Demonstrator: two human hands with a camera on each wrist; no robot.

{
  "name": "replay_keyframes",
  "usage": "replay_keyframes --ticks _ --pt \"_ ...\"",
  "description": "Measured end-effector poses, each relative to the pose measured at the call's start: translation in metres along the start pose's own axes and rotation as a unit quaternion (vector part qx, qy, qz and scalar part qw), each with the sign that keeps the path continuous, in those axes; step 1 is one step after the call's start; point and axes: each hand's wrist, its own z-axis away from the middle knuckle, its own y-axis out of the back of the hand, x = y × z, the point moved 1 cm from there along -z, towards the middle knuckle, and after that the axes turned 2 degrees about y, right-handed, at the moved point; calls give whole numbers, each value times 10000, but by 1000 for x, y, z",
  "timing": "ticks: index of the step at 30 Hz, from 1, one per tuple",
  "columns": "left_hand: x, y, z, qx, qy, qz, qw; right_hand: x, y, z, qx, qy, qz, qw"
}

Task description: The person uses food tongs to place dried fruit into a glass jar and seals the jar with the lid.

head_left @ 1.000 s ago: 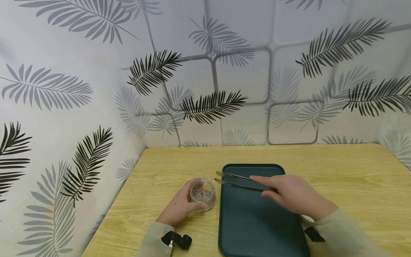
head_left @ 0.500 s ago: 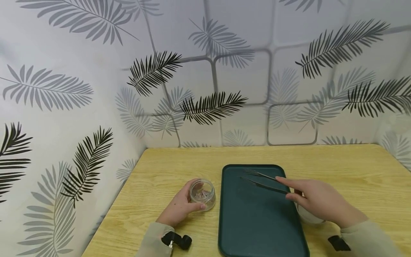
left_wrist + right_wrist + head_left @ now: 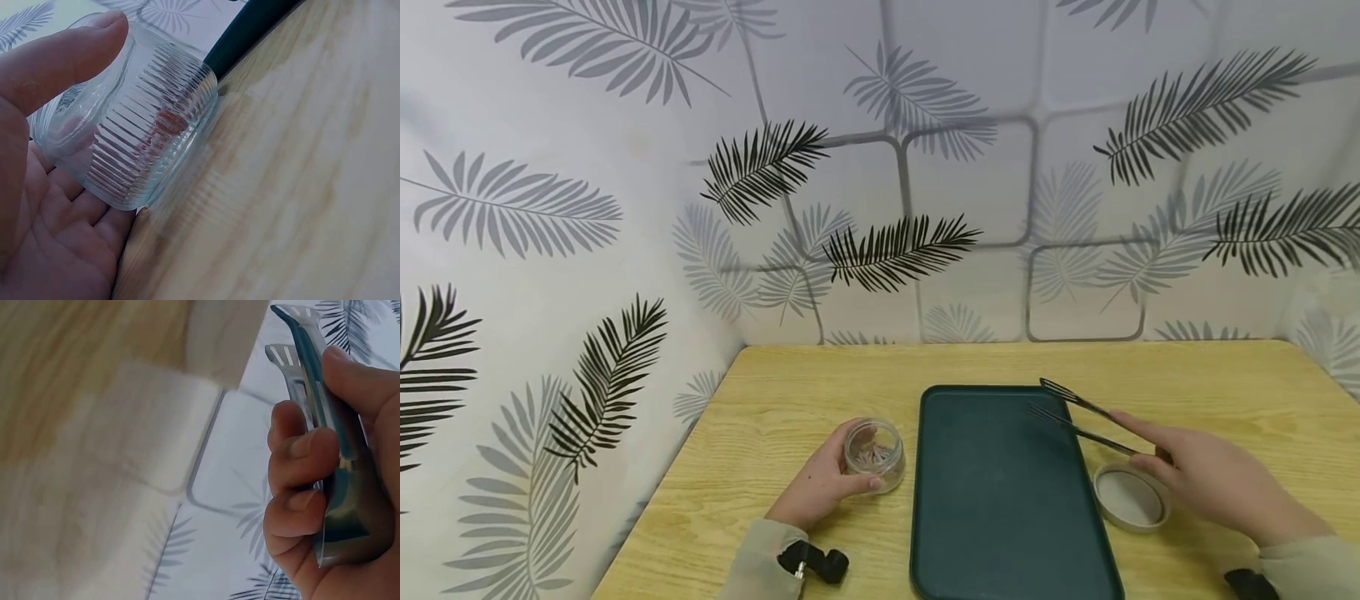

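My left hand (image 3: 822,482) grips a small clear glass jar (image 3: 887,477) that stands on the table left of the tray, thumb on one side and fingers round the other. In the left wrist view, ribs run down the jar's wall and small reddish pieces (image 3: 170,122) show through it. My right hand (image 3: 1213,479) holds metal tongs (image 3: 306,347) with slotted, fork-like tips. The tongs' arms stand apart with nothing between them, and their tips overlap the tray's far right corner in the head view.
A dark green rectangular tray (image 3: 1000,492) lies on the wooden table (image 3: 820,375) between my hands. Beside its right edge sits a round, pale, shallow dish or lid (image 3: 1129,500), just left of the right hand. A leaf-patterned wall (image 3: 955,283) rises behind the table.
My right hand has moved right with the tongs, from tips near the jar to the tray's right side, uncovering the round pale piece. The left hand and jar have stayed put.
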Motion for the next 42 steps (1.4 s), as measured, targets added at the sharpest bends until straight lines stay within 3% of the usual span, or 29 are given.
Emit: replay_keyframes --ticks 9,17,34,42 --pt "2 0 0 -29 -18 111 9999 25 3 9 -37 -303 132 9994" --pt "1 0 1 -3 -25 94 10000 46 8 19 220 -550 315 9977" --pt "1 1 0 -18 23 119 9999 72 5 17 -305 -886 20 9956" --pt "1 1 0 -2 22 99 9999 75 4 16 -350 -1099 345 9927"
